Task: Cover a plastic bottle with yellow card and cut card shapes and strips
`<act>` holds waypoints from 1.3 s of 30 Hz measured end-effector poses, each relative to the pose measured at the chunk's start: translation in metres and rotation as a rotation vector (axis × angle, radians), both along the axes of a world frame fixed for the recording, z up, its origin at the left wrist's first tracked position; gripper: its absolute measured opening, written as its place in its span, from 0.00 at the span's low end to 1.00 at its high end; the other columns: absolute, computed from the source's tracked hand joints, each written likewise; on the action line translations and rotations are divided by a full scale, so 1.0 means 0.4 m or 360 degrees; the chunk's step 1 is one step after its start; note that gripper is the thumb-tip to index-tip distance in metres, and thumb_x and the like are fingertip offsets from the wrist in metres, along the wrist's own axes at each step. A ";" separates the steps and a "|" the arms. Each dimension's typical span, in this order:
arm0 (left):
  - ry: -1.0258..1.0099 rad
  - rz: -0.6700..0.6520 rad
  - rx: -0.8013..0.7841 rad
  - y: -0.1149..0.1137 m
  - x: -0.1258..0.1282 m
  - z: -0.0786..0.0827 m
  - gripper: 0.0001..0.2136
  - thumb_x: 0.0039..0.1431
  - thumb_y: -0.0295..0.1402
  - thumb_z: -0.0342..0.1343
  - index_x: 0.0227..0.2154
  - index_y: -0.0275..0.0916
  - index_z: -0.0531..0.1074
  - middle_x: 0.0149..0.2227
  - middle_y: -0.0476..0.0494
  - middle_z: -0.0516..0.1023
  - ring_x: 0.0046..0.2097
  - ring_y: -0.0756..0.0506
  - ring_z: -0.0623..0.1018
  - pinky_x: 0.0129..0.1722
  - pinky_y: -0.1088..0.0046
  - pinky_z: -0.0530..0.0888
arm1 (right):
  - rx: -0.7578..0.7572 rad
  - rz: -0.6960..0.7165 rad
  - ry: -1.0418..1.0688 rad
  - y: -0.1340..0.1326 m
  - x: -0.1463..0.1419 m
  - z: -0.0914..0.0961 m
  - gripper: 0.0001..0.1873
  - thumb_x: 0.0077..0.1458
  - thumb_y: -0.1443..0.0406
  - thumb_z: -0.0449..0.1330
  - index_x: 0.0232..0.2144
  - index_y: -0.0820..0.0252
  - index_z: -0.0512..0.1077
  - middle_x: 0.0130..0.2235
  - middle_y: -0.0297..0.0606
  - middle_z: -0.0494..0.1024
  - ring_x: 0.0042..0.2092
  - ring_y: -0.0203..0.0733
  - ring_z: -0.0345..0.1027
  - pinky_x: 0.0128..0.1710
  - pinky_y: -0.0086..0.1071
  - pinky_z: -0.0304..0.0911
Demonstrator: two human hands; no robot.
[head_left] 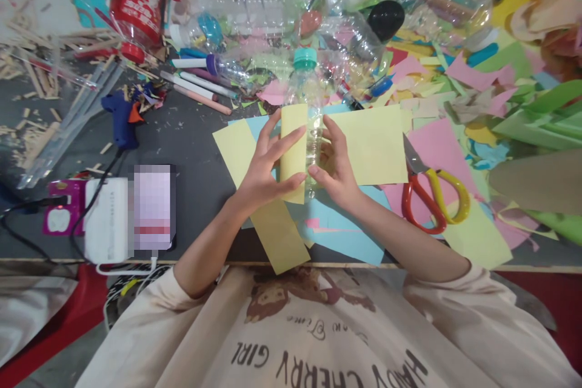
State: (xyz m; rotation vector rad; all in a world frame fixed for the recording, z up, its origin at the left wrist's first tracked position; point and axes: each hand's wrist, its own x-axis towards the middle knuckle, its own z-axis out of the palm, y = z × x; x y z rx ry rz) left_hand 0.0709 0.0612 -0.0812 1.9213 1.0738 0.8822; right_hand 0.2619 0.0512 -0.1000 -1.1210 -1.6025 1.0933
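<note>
A clear plastic bottle (pixel 313 133) with a green cap (pixel 305 58) lies in front of me, its cap pointing away. My left hand (pixel 268 163) presses a strip of yellow paper (pixel 293 157) against the bottle's left side, thumb and fingers over the paper. My right hand (pixel 336 163) curls around the bottle's right side, thumb on the plastic and some fingertips hidden behind it. Beneath lie light blue paper (pixel 354 230) and more yellow sheets, one yellow sheet (pixel 373 142) reaching right of my hand.
Scissors (pixel 436 200) with red and yellow handles rest on pink paper at right. A blue glue gun (pixel 120 118), several markers (pixel 195 86), a phone (pixel 153 206) and a white power bank (pixel 107 220) are at left. Plastic bottles and paper scraps crowd the back.
</note>
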 end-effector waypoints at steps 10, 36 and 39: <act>-0.0009 -0.0040 -0.0022 0.001 -0.003 0.008 0.33 0.58 0.59 0.56 0.65 0.65 0.56 0.74 0.53 0.43 0.70 0.28 0.58 0.62 0.47 0.71 | 0.0099 -0.0003 0.0009 -0.002 -0.001 -0.001 0.41 0.60 0.42 0.55 0.69 0.42 0.46 0.64 0.43 0.61 0.55 0.49 0.68 0.49 0.45 0.73; -0.0065 0.0050 -0.0156 -0.004 -0.002 0.004 0.34 0.56 0.60 0.57 0.65 0.63 0.57 0.74 0.50 0.41 0.68 0.28 0.62 0.49 0.60 0.80 | 0.0434 -0.0039 -0.0384 -0.008 0.006 0.022 0.17 0.65 0.49 0.51 0.51 0.41 0.72 0.63 0.39 0.56 0.66 0.60 0.55 0.59 0.59 0.67; -0.0064 0.0059 -0.0149 -0.003 -0.004 0.003 0.35 0.56 0.61 0.56 0.65 0.63 0.57 0.74 0.50 0.41 0.68 0.28 0.61 0.52 0.57 0.79 | 0.0478 -0.0049 -0.0427 -0.011 0.007 0.019 0.17 0.66 0.51 0.50 0.49 0.42 0.74 0.64 0.38 0.56 0.68 0.60 0.54 0.59 0.60 0.67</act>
